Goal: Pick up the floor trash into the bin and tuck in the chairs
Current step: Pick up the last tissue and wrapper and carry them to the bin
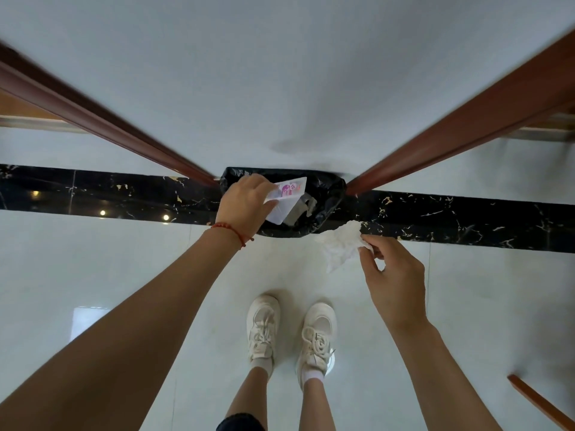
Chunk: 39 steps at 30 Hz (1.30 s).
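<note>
Holding a wrapper [287, 194] over the black-lined bin [329, 194], the left hand [245, 203] grips it; the right hand [395, 275] pinches a crumpled tissue [340, 244] just beside the rim; neither is dropped in yet; chairs seemingly remain.

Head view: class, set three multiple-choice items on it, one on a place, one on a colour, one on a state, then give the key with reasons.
1. Where is the wrapper?
A. above the bin's mouth
B. beside the shoes
C. on the wall

2. What colour is the bin liner?
A. white
B. black
C. blue

3. What is the right hand doing?
A. hanging empty
B. pressing the floor
C. pinching a tissue

Key: 1 A, the left hand holds it over the bin; 2 B, the liner looks glossy black; 3 C, its fingers grip the crumpled white tissue.
</note>
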### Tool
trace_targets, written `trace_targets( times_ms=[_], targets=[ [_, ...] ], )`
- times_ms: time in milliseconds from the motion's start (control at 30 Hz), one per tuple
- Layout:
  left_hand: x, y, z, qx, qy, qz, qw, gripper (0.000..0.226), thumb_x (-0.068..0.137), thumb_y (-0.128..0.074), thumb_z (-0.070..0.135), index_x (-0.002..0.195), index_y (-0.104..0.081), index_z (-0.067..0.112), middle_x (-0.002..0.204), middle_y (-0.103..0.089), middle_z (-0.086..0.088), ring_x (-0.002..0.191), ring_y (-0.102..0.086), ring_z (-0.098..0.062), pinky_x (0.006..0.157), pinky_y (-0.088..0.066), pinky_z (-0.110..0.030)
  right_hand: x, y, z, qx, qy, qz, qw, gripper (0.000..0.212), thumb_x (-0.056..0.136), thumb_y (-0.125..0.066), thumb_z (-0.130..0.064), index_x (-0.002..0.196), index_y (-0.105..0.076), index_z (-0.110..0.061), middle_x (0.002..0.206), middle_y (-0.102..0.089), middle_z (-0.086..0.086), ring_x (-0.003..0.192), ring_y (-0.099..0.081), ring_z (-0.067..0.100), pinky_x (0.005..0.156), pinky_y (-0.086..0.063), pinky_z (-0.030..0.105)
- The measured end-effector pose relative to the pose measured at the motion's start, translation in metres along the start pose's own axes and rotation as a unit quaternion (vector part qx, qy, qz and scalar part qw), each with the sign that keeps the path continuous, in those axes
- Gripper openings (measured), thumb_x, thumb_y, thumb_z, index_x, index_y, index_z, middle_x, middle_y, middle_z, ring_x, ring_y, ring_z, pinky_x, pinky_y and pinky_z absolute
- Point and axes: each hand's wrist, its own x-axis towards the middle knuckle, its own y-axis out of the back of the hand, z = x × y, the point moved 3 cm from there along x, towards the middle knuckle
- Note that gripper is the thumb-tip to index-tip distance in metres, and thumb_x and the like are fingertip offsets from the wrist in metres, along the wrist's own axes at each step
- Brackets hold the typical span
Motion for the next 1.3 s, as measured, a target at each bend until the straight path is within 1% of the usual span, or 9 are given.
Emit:
trace_targets(
  times_ms=[133,233,567,700,767,833,967,1233,1300],
  targets=[
    [-0.023,0.005,-0.003,0.021,0.038,0.018,0.999,0.036,0.076,-0.072,0.016,0.106,-0.063,-0.003,0.107,-0.064,-0.022,0.1,-0.059,-0.039,0.084,-0.047,-0.051,0.004,-0.01,-0.003,0.007,-0.007,-0.01,1.0,0.019,0.076,-0.07,0.005,0.094,-0.068,0.002,0.087,-0.071,0.015,0.073,-0.067,0.027,0.071,-0.055,0.035],
    [-0.052,0.008,-0.003,0.034,0.064,0.003,0.997,0.049,0.084,-0.05,0.037,0.114,-0.059,-0.001,0.118,-0.06,-0.02,0.111,-0.054,-0.038,0.093,-0.042,-0.05,0.01,-0.028,-0.007,0.02,-0.015,-0.025,0.999,0.018,0.078,-0.068,0.002,0.096,-0.067,0.002,0.089,-0.071,0.015,0.076,-0.067,0.028,0.072,-0.055,0.036],
    [-0.118,0.021,-0.011,0.046,0.1,0.014,0.994,0.054,0.085,-0.045,0.042,0.118,-0.056,0.001,0.121,-0.058,-0.021,0.114,-0.053,-0.039,0.093,-0.039,-0.049,0.045,-0.099,-0.029,0.075,-0.024,-0.016,0.997,0.016,0.081,-0.064,0.002,0.097,-0.067,0.005,0.089,-0.07,0.018,0.077,-0.066,0.028,0.07,-0.048,0.025],
    [-0.122,0.022,-0.025,0.048,0.105,0.015,0.993,0.052,0.086,-0.043,0.044,0.12,-0.051,0.006,0.121,-0.058,-0.021,0.113,-0.053,-0.039,0.091,-0.041,-0.052,0.058,-0.12,-0.025,0.08,-0.053,-0.021,0.995,0.017,0.084,-0.063,-0.004,0.099,-0.066,0.003,0.09,-0.068,0.017,0.079,-0.064,0.027,0.072,-0.054,0.035],
    [-0.121,0.023,-0.029,0.05,0.109,0.013,0.993,0.052,0.085,-0.044,0.043,0.119,-0.054,0.005,0.121,-0.058,-0.021,0.114,-0.053,-0.039,0.092,-0.04,-0.051,0.061,-0.126,-0.022,0.058,-0.064,-0.04,0.995,0.027,0.083,-0.066,-0.01,0.106,-0.063,0.002,0.098,-0.065,0.018,0.088,-0.061,0.029,0.078,-0.052,0.038],
    [-0.119,0.024,-0.032,0.061,0.111,0.009,0.992,0.053,0.085,-0.045,0.042,0.118,-0.057,0.002,0.121,-0.058,-0.021,0.115,-0.052,-0.038,0.094,-0.038,-0.048,0.061,-0.127,-0.018,0.01,-0.064,-0.069,0.995,0.043,0.08,-0.07,-0.016,0.117,-0.058,0.002,0.115,-0.06,0.021,0.108,-0.054,0.034,0.089,-0.045,0.04],
    [-0.115,0.031,-0.029,0.069,0.12,-0.007,0.99,0.056,0.085,-0.043,0.043,0.12,-0.056,0.001,0.124,-0.057,-0.021,0.117,-0.05,-0.038,0.095,-0.038,-0.05,0.051,-0.107,-0.017,-0.067,-0.039,-0.093,0.993,0.057,0.08,-0.071,-0.025,0.127,-0.05,0.0,0.133,-0.048,0.023,0.125,-0.042,0.037,0.096,-0.038,0.051],
    [-0.116,0.086,0.006,0.094,0.112,-0.027,0.989,0.057,0.084,-0.048,0.042,0.122,-0.054,0.001,0.127,-0.054,-0.022,0.12,-0.046,-0.04,0.097,-0.033,-0.051,0.013,-0.02,-0.049,-0.144,0.016,-0.091,0.985,0.058,0.079,-0.071,-0.029,0.125,-0.051,0.0,0.132,-0.049,0.024,0.123,-0.045,0.039,0.096,-0.038,0.051],
    [-0.119,0.107,0.019,0.107,0.102,-0.04,0.988,0.059,0.085,-0.042,0.045,0.124,-0.053,0.002,0.129,-0.053,-0.021,0.122,-0.045,-0.038,0.099,-0.031,-0.048,0.004,0.01,-0.061,-0.149,0.018,-0.091,0.984,0.059,0.08,-0.07,-0.031,0.127,-0.05,-0.001,0.133,-0.049,0.022,0.124,-0.044,0.037,0.097,-0.036,0.049]
  ],
)
